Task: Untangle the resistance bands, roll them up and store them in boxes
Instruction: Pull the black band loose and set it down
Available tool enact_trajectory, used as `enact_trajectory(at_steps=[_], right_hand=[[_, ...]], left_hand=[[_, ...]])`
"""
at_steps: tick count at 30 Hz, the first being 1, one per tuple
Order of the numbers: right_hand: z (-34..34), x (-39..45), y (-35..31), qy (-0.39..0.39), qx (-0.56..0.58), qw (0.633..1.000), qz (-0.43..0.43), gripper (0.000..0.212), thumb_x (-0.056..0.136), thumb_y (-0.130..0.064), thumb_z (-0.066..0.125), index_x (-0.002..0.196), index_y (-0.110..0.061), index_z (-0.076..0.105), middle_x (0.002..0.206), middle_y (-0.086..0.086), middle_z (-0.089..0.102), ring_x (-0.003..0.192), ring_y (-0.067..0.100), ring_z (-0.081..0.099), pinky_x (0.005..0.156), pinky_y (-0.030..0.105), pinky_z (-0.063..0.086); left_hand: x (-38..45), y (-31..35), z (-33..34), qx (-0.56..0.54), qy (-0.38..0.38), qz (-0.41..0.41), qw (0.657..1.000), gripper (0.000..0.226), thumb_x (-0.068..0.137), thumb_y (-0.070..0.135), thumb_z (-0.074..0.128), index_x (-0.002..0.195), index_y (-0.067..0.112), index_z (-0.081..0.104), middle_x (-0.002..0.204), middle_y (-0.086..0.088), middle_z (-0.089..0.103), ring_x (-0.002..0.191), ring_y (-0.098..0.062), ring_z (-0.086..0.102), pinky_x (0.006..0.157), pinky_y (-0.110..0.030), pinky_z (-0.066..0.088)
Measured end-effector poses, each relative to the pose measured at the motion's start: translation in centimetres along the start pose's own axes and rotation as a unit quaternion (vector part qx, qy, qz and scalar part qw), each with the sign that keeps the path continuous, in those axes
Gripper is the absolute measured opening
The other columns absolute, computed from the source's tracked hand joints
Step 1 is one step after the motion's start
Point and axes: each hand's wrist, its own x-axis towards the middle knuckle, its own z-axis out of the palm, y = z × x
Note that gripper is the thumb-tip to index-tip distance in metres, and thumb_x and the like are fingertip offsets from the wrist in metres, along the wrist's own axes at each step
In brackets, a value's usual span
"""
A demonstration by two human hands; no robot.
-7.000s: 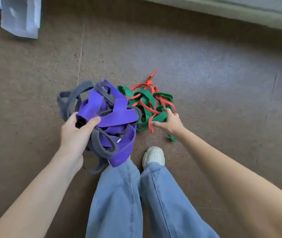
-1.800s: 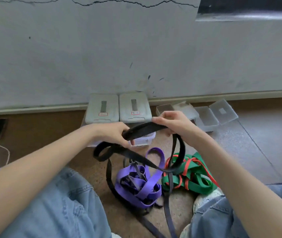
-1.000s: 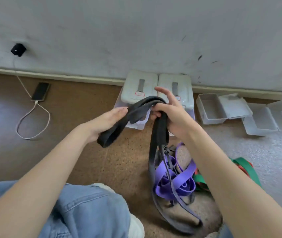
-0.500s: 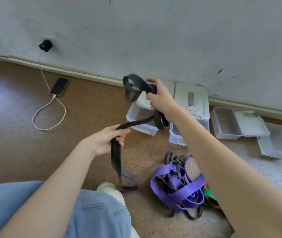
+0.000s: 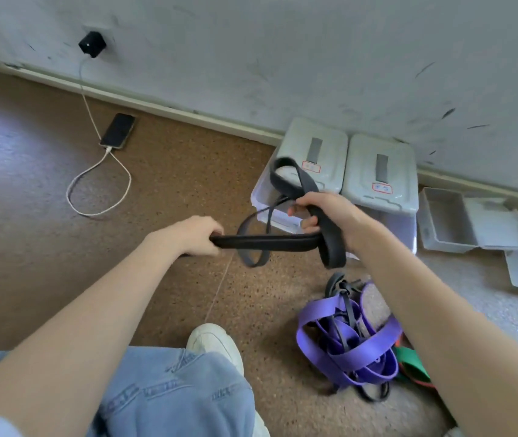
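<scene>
Plainly, the risk is a fresh knot: the flat black rubber resistance band has slack loops hanging between the hands, and pulling it taut could cinch them. It could also slip free and drop onto the purple band tangle on the floor below. The left hand grips one end; the right hand clamps the other, with the band wrapped round it. It is held in mid-air, before the lidded grey plastic boxes.
</scene>
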Motion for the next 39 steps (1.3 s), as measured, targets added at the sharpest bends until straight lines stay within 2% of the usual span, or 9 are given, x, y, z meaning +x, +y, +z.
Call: enact_trajectory(at_steps=[8,13,19,22,26,30,34,36,39], right_hand=[[-1.7,-1.4,-1.6,0.001,0.051,0.99,0.132,0.017,0.092,-0.02,0.051,0.086,-0.004,0.051,0.061,0.008,0.061,0.036,0.007,0.041,0.033,0.015,0.036],[1.9,-1.0,1.5,-0.102,-0.202,0.969,0.097,0.052,0.07,-0.062,0.065,0.091,-0.014,0.062,0.072,0.002,0.067,0.042,0.005,0.044,0.039,0.017,0.036],[2.6,-0.9,5.8,-0.045,-0.142,0.982,0.118,0.006,0.082,-0.016,0.064,0.082,-0.011,0.062,0.059,0.0,0.058,0.04,0.006,0.046,0.04,0.017,0.038],[2.3,-0.7,6.5,-0.029,-0.081,0.99,0.112,0.013,0.084,-0.012,0.055,0.08,-0.007,0.066,0.055,0.001,0.056,0.042,0.01,0.043,0.04,0.017,0.036],[3.9,-0.5,7.6,-0.132,-0.184,0.97,0.09,0.008,0.08,-0.016,0.059,0.082,-0.01,0.063,0.076,0.007,0.058,0.062,0.016,0.05,0.057,0.024,0.04],[5.4,0.5,7.4,-0.184,-0.221,0.952,0.108,0.008,0.078,-0.018,0.057,0.083,-0.012,0.059,0.066,-0.002,0.055,0.057,0.011,0.046,0.052,0.022,0.037],[6.6,2.7,6.8,-0.113,-0.219,0.961,0.127,0.011,0.08,-0.019,0.057,0.085,-0.009,0.057,0.066,0.003,0.056,0.055,0.014,0.051,0.05,0.019,0.042],[8.3,4.3,7.6,-0.073,-0.185,0.974,0.107,0.01,0.079,-0.019,0.059,0.081,-0.01,0.059,0.065,0.003,0.06,0.058,0.015,0.054,0.054,0.022,0.044],[11.5,7.4,10.5,-0.014,-0.079,0.991,0.112,0.013,0.079,-0.02,0.064,0.086,-0.009,0.061,0.079,0.009,0.062,0.071,0.021,0.057,0.066,0.031,0.047]], left_hand=[[-0.8,2.4,0.0,-0.071,0.139,0.065,0.986,0.013,0.095,0.017,0.049,0.083,0.021,0.044,0.082,-0.001,0.056,0.084,-0.025,0.058,0.068,-0.036,0.045],[-0.9,7.2,0.7,0.143,0.093,0.181,0.968,0.026,0.094,0.01,0.046,0.12,0.009,0.049,0.121,-0.012,0.052,0.111,-0.026,0.049,0.091,-0.035,0.044],[-0.8,4.5,1.8,-0.079,0.155,0.088,0.981,0.033,0.086,0.015,0.063,0.118,0.011,0.054,0.123,-0.009,0.046,0.12,-0.026,0.044,0.096,-0.034,0.039],[-1.5,2.0,2.3,-0.478,0.051,-0.162,0.861,0.063,0.088,0.031,0.062,0.139,0.007,0.034,0.139,-0.021,0.043,0.113,-0.035,0.055,0.093,-0.047,0.048],[-1.5,1.9,4.1,-0.674,-0.195,-0.105,0.705,0.094,0.073,0.071,0.053,0.129,-0.004,0.042,0.106,-0.021,0.066,0.086,-0.031,0.068,0.07,-0.041,0.054],[-0.4,2.8,4.4,-0.788,-0.059,-0.056,0.61,0.082,0.07,0.059,0.065,0.131,0.007,0.05,0.124,-0.018,0.062,0.109,-0.03,0.063,0.083,-0.04,0.053],[0.8,1.4,4.4,-0.856,0.091,-0.078,0.502,0.059,0.081,0.056,0.059,0.122,0.013,0.051,0.104,-0.011,0.07,0.082,-0.025,0.072,0.061,-0.036,0.058],[1.5,0.7,3.7,-0.841,0.122,-0.061,0.524,0.064,0.078,0.067,0.053,0.121,0.019,0.051,0.111,-0.007,0.068,0.091,-0.023,0.07,0.073,-0.04,0.058],[3.1,-1.0,2.6,-0.694,0.11,-0.054,0.709,0.114,0.06,0.066,0.069,0.15,0.026,0.012,0.153,-0.005,0.03,0.135,-0.025,0.036,0.111,-0.048,0.03]])
